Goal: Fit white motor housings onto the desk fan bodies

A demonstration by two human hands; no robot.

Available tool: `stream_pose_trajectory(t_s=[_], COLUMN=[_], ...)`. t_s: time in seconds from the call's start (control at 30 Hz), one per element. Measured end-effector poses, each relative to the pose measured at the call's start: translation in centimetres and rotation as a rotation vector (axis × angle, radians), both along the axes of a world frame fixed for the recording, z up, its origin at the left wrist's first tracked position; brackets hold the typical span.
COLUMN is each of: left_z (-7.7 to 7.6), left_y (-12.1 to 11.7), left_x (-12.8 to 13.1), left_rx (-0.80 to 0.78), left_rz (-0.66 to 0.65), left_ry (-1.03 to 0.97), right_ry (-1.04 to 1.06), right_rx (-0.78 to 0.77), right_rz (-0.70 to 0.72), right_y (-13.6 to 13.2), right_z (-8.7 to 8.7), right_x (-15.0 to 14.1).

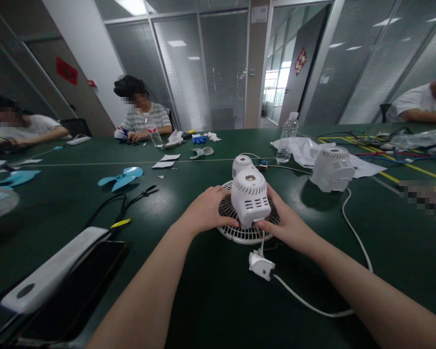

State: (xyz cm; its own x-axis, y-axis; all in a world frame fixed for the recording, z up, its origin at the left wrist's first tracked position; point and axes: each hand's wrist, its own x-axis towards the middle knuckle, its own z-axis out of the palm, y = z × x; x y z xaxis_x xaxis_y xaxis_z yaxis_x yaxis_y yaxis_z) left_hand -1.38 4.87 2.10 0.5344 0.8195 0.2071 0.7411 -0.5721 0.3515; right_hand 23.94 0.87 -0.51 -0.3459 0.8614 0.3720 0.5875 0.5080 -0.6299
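A white fan motor housing (249,196) stands on a round white fan grille (240,233) lying flat on the dark green table (210,291). My left hand (205,211) grips the housing and grille from the left, thumb against the housing's lower edge. On the right side, my right hand (287,223) clasps the same housing, fingers wrapped behind it. A white cord runs from under the housing to a white inline switch (261,265) just in front of my hands.
A second white housing (332,168) and a smaller white cap (241,164) sit behind. A blue fan blade (121,178), black cable (123,206), white power strip (51,271), dark phone (76,295) lie left. A water bottle (287,138) stands behind. Three other people sit around the table.
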Motion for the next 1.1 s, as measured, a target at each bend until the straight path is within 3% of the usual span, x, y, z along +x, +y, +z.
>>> stream_pose_trajectory(t_s=[0.17,0.47,0.53,0.67,0.77,0.93,1.1], left_z=[0.5,0.1,-0.5,-2.3,-3.6,-5.3,-5.9], left_y=[-0.2,-0.1,0.3,1.5,2.6,3.9,4.4], left_x=[-0.1,-0.2,-0.2,-0.6,-1.4,-2.6,-2.9], left_rx=[-0.041,-0.074,-0.042,0.052,0.036,-0.021,-0.079], left_rz=[-0.029,-0.031,0.017,0.254,0.417,0.493,0.533], left_ry=[-0.057,-0.185,-0.254,-0.404,-0.472,-0.476,-0.458], right_ry=[0.021,-0.030,-0.022,-0.017,0.000,0.026,-0.020], right_rx=[-0.021,-0.030,-0.036,-0.063,-0.073,-0.087,-0.131], right_rz=[-0.093,-0.289,-0.303,-0.310,-0.309,-0.323,-0.378], right_y=[-0.5,-0.5,-0.5,-0.3,-0.2,-0.3,-0.6], right_z=[0.6,-0.2,-0.1,0.0,0.1,0.4,1.4], right_x=[-0.4,-0.3,-0.2,-0.1,-0.1,0.0,1.3])
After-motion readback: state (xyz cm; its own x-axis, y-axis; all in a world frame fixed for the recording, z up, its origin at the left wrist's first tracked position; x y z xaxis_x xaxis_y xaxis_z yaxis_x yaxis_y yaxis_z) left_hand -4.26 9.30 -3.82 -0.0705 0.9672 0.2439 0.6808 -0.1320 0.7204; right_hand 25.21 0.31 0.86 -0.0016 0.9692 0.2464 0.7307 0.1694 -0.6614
